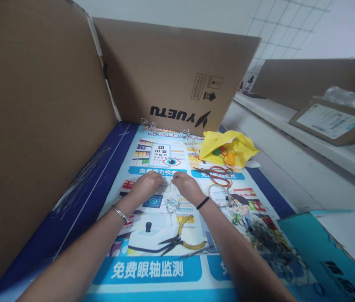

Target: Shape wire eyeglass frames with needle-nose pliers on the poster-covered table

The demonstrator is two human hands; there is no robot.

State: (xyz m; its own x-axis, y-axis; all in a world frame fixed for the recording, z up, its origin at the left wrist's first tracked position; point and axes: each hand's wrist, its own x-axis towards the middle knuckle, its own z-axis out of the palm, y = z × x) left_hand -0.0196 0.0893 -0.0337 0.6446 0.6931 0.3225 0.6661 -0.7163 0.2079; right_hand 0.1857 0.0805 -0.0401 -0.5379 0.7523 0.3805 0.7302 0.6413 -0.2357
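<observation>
Both my hands meet over a printed eye-care poster [152, 268] that covers the table. My left hand [147, 184], with a silver bangle at the wrist, is closed in a pinch on a thin wire [168, 183]. My right hand [186, 183], with a black band at the wrist, pinches the same wire from the other side. A small tangle of wire [172, 205] lies just below the hands. Yellow-handled pliers [182, 240] lie on the poster nearer to me, untouched.
Tall cardboard sheets [171, 75] wall off the left and back. A yellow bag [227, 149], red wire loops [219, 174] and a clear round piece [219, 196] lie to the right. Several small wire pieces [265, 239] lie by a teal box [322, 256]. A white ledge carries a labelled parcel [331, 121].
</observation>
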